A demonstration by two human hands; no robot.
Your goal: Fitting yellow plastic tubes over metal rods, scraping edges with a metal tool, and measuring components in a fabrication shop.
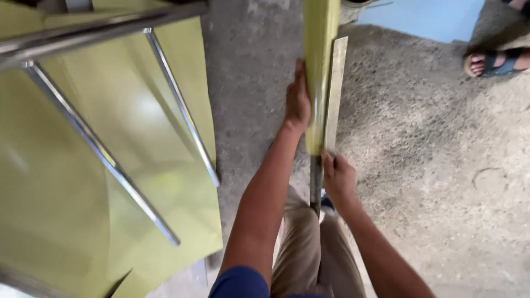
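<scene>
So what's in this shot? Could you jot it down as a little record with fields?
Left hand: flat against the side of a yellow-green panel held on edge
Right hand: gripping the lower end of a thin pale strip beside that panel
Left of scene: yellow-green sheets under metal rods
Floor: rough grey concrete
Top right: another person's sandalled foot

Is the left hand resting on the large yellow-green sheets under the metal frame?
No: the left hand lies flat against the upright yellow-green panel, apart from the sheets lying off to the side.
</scene>
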